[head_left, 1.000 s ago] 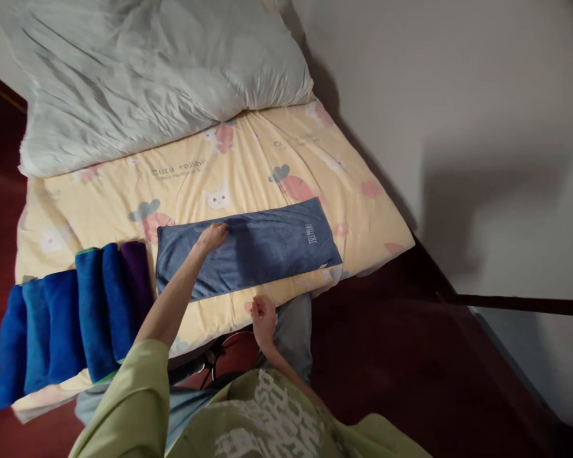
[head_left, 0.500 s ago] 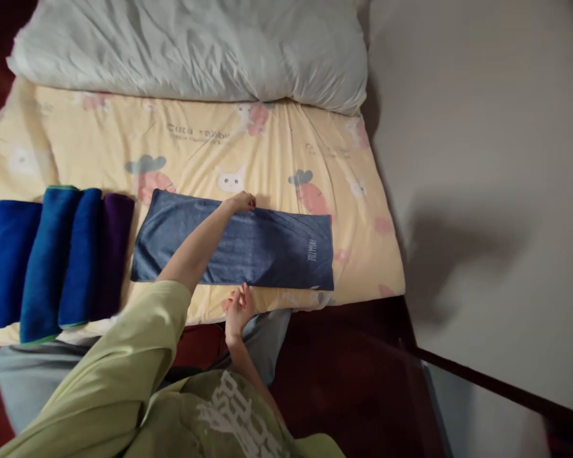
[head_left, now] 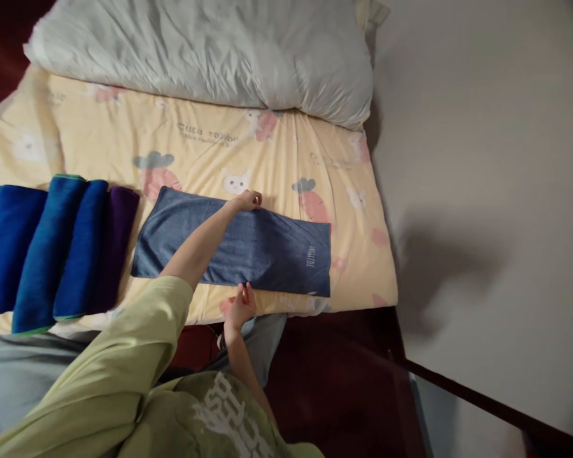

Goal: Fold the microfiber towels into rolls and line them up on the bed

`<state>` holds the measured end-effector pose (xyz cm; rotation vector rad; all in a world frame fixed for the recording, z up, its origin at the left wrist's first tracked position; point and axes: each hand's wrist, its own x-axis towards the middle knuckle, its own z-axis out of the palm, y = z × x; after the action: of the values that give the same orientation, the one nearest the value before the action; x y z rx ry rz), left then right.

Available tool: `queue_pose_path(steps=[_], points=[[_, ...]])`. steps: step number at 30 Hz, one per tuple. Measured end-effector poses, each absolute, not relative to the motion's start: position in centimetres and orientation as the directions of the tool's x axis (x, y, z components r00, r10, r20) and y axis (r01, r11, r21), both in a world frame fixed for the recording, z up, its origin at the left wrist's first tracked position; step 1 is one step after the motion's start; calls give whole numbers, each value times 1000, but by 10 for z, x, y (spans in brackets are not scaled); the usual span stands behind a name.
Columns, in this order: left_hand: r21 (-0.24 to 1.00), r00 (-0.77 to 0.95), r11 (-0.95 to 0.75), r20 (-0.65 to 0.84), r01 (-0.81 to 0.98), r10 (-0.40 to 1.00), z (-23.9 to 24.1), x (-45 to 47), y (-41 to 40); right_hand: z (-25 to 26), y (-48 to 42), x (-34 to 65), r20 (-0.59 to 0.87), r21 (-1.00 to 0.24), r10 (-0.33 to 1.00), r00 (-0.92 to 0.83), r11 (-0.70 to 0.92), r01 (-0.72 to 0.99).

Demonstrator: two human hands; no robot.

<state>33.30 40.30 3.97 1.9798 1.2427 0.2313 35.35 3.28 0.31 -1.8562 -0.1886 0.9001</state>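
A grey-blue towel (head_left: 277,251), folded into a long strip with small lettering at its right end, lies flat on the bed. My left hand (head_left: 247,200) reaches across it, fingers closed at the middle of the far edge. At the near edge, almost opposite, my right hand (head_left: 240,307) pinches the border between thumb and fingers. My left forearm covers part of the towel's left half.
Several rolled or folded towels in blue and teal (head_left: 52,248) and one in purple (head_left: 117,235) lie side by side at left. A pale quilt (head_left: 210,57) is heaped at the back of the yellow printed bedsheet (head_left: 195,165). A wall (head_left: 482,159) rises at right.
The view has shifted slightly. Both hands stay at the towel's far and near edges, with the right fingertips now closer together on the near border.
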Motion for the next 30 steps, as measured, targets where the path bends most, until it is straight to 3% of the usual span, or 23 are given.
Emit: queue_pose_path(steps=[13, 22, 30], points=[[776, 465, -212, -117, 594, 878, 81, 331, 400, 7, 22, 366, -305, -899, 611, 731, -438, -10], [850, 401, -274, 81, 451, 912, 161, 303, 389, 56, 12, 404, -82, -943, 604, 793, -304, 133], [829, 350, -350, 202, 436, 915, 252, 255, 358, 123, 27, 469, 152, -970, 692, 706, -33, 240]])
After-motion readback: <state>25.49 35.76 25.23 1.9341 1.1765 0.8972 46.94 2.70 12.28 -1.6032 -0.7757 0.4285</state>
